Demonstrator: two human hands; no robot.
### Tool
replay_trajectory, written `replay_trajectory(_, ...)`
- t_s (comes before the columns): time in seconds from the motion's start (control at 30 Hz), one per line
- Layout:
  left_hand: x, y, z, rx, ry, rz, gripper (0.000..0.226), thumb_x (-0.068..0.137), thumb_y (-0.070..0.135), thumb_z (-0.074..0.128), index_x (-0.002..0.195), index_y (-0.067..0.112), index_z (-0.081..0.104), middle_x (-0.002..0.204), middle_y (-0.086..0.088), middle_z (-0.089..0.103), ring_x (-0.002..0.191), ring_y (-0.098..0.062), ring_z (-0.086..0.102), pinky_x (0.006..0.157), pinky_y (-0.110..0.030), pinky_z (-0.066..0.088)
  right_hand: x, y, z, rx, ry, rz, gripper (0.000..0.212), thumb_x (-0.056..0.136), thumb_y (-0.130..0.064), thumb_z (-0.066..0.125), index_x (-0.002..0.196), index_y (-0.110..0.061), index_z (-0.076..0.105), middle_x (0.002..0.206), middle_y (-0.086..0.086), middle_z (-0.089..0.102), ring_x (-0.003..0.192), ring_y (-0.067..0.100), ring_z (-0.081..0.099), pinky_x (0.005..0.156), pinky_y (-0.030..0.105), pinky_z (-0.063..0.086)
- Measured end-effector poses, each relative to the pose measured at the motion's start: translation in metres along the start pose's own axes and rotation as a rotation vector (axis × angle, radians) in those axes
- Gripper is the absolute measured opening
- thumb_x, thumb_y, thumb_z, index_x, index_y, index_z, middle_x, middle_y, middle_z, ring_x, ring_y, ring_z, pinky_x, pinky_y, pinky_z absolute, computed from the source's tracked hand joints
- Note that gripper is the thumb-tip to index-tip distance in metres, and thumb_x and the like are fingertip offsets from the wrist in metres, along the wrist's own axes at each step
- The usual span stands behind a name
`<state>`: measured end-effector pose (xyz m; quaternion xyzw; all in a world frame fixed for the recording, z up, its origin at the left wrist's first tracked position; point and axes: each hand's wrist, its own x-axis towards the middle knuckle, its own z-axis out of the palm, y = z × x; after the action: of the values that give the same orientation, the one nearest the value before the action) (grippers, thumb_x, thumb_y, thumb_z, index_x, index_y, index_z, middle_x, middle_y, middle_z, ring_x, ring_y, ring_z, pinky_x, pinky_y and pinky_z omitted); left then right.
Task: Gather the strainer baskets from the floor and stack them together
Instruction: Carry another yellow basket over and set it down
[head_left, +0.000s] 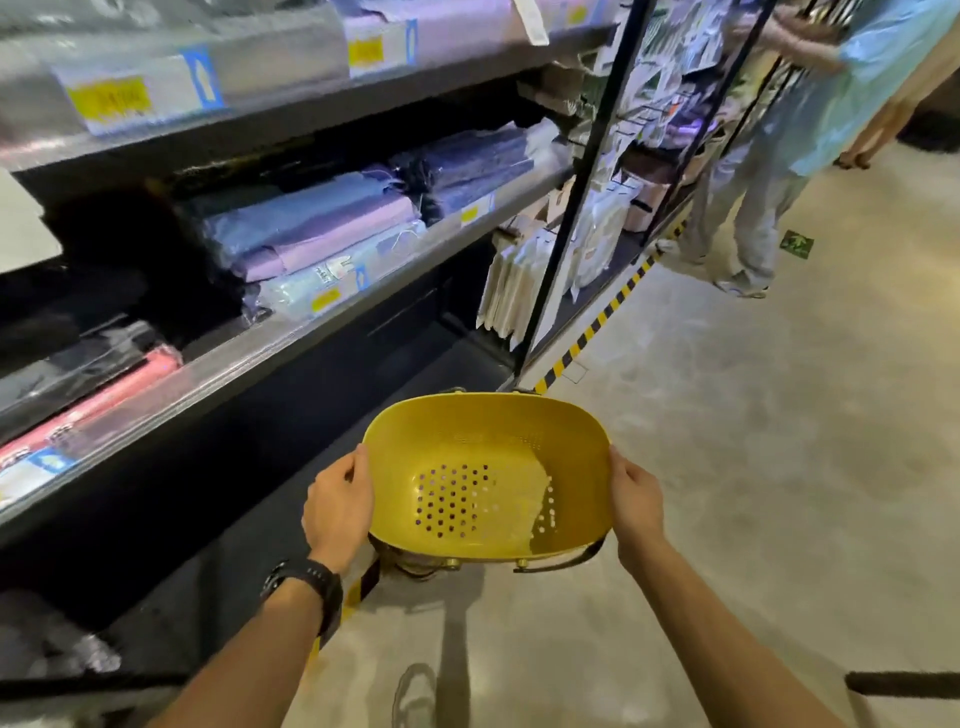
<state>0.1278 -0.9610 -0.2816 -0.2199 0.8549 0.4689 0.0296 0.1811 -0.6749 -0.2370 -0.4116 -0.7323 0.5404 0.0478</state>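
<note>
A yellow strainer basket with a perforated bottom and dark handles is held in the air above the floor, its opening facing me. My left hand grips its left rim, and a black watch sits on that wrist. My right hand grips its right rim. One dark handle hangs below the basket's right side. No other strainer basket is in view.
Shelves of packed folded fabric run along the left. A yellow-black striped strip edges the shelf base. A person stands at the rack at the far right. My shoe shows below on the concrete floor.
</note>
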Motion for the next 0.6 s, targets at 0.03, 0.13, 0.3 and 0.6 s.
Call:
replay_trajectory(0.03,0.007,0.002,0.004,-0.002,0.001,-0.025,0.055,0.1,0.055,0.037,0.068,0.016,0.059,0.071,-0.001,0.064,0.074,-0.027,0.059,0.069,-0.039,0.042,0.012,-0.004,0.008,-0.002,-0.011,0.0,0.04,0.101,-0.048,0.042,0.099,-0.02,0.071,0.081,-0.008,0.065,0.079,0.018,0.062,0.09,0.053,0.053)
replay_trajectory(0.13,0.025,0.005,0.01,-0.023,0.052,-0.088,0.055,0.1,0.053,0.038,0.07,0.012,0.058,0.071,-0.005,0.064,0.075,-0.028,0.062,0.07,-0.038,0.044,0.045,-0.012,0.034,-0.025,-0.047,-0.003,0.042,0.102,-0.046,0.041,0.105,-0.017,0.072,0.08,-0.008,0.064,0.072,0.009,0.058,0.076,0.043,0.052)
replay_trajectory(0.3,0.049,0.006,0.026,-0.038,0.126,-0.16,0.051,0.101,0.052,0.039,0.07,0.018,0.06,0.073,-0.003,0.065,0.077,-0.028,0.064,0.067,-0.035,0.042,0.1,-0.019,0.078,-0.088,-0.161,-0.002,0.05,0.103,-0.046,0.039,0.123,-0.01,0.068,0.108,0.011,0.07,0.079,0.018,0.061,0.08,0.041,0.052)
replay_trajectory(0.6,0.08,-0.001,0.099,-0.029,0.339,-0.389,0.053,0.101,0.056,0.039,0.069,0.019,0.059,0.068,-0.004,0.062,0.069,-0.028,0.057,0.063,-0.039,0.042,0.224,-0.032,0.146,-0.265,-0.417,0.002,0.049,0.101,-0.048,0.04,0.119,-0.013,0.07,0.123,0.016,0.068,0.102,0.032,0.061,0.1,0.054,0.048)
